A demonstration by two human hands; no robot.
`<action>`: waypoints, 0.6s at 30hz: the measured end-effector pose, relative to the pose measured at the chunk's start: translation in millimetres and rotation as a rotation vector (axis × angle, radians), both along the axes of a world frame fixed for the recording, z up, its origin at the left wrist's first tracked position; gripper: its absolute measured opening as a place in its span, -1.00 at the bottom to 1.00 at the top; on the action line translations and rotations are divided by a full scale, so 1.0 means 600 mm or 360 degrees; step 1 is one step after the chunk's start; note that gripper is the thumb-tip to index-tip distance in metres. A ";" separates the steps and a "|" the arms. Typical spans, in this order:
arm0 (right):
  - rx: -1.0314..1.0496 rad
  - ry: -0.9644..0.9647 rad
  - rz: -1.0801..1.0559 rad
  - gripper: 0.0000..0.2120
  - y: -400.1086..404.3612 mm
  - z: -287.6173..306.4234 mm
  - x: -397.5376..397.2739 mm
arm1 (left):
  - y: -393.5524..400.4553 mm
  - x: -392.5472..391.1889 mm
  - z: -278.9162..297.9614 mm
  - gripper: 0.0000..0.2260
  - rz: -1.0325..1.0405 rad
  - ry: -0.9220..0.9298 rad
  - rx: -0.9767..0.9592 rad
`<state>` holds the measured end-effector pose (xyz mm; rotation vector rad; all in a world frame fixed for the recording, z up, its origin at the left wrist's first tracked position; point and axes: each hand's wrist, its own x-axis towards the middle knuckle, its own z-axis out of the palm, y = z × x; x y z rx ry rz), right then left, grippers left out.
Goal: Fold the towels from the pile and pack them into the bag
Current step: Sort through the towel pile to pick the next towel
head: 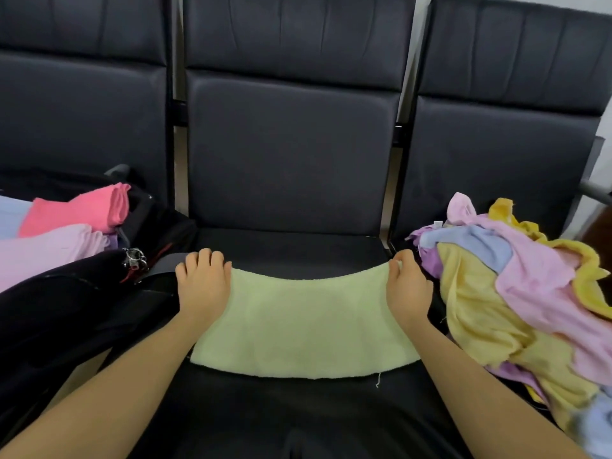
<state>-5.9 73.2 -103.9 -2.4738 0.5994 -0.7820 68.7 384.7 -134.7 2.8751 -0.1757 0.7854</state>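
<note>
Towel (pixel 304 323) gripped by both hands; far corners hidden under fingers (pixel 205 260).

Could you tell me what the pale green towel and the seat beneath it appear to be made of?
The pale green towel looks like soft, matte terry or microfibre: fuzzy nap, frayed thread. The seat looks like black leather or faux leather: smooth, faintly shiny, creased.

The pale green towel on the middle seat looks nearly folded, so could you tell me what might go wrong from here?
1. The pale green towel bows; the left hand and right hand hold only its far corners, so edges may misalign.
2. The loose pile lies close beside the right hand and could snag.
3. The bag already holds folded towels; room may be tight.
</note>
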 end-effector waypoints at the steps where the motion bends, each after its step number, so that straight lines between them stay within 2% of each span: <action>1: -0.0121 0.0101 -0.0009 -0.80 0.002 -0.001 0.003 | -0.005 0.001 -0.005 -0.77 -0.0021 0.0031 0.0040; 3: -0.0383 0.0251 0.0082 -0.67 0.012 -0.007 0.005 | -0.018 -0.009 -0.011 -0.60 -0.0137 0.0157 0.0098; 5: -0.0592 0.0345 0.0343 -0.59 0.025 -0.018 0.002 | -0.035 -0.033 -0.017 -0.47 -0.0290 0.0341 0.0107; 7: -0.0725 0.0566 0.0594 -0.53 0.035 -0.035 -0.004 | -0.049 -0.058 -0.027 -0.30 -0.0394 0.0521 0.0151; 9: -0.0770 0.0864 0.0693 -0.43 0.038 -0.048 -0.016 | -0.051 -0.074 -0.044 -0.32 -0.0433 0.0713 0.0237; 12: -0.0891 0.1085 0.0696 0.12 0.041 -0.063 -0.044 | -0.044 -0.088 -0.046 -0.44 -0.0412 0.0890 0.0383; 13: -0.0918 0.1130 0.0685 0.21 0.042 -0.067 -0.052 | -0.040 -0.092 -0.047 -0.44 -0.0415 0.0915 0.0417; 15: -0.0905 0.1178 0.0680 0.19 0.045 -0.068 -0.068 | -0.036 -0.103 -0.045 -0.44 -0.0425 0.0973 0.0462; 16: -0.0884 0.1197 0.0690 0.08 0.048 -0.066 -0.077 | -0.034 -0.110 -0.045 -0.44 -0.0436 0.0994 0.0474; 18: -0.0892 0.1254 0.0704 -0.28 0.053 -0.061 -0.093 | -0.030 -0.125 -0.044 -0.44 -0.0465 0.1017 0.0488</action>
